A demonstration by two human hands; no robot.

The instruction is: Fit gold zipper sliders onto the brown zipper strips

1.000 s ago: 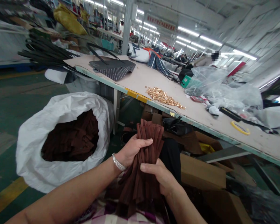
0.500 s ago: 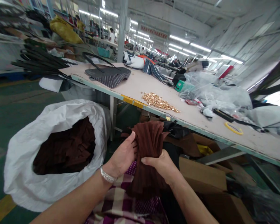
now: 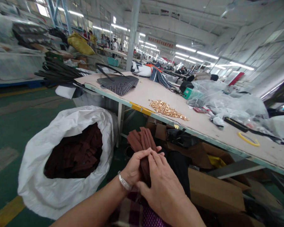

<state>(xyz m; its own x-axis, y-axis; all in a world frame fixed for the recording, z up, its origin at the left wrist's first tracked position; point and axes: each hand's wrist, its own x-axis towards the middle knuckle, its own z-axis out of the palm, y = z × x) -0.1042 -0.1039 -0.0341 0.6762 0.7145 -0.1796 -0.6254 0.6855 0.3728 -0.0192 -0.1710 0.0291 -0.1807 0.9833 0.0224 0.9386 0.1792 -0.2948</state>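
A bundle of brown fabric strips (image 3: 142,139) is held above my lap, its ends fanned out away from me. My left hand (image 3: 133,168), with a silver bracelet at the wrist, is wrapped round the bundle's left side. From the right, my right hand (image 3: 160,181) closes over the bundle and meets the left fingertips on top. The strips' lower part is mostly hidden between the palms. To the left stands a white sack (image 3: 35,176) with its mouth open, holding more brown strips (image 3: 77,151).
A long table (image 3: 146,91) crosses in front. On it lie a pile of small gold-coloured metal pieces (image 3: 167,108), a dark striped piece with a strap (image 3: 118,83), clear plastic bags (image 3: 229,94) and a yellow tape roll (image 3: 248,138). Cardboard boxes (image 3: 215,189) stand below right.
My right hand has moved from gripping the bundle's near side to lying over it against my left hand. The left hand has closed round the strips, which are now gathered tighter. The view has shifted slightly left.
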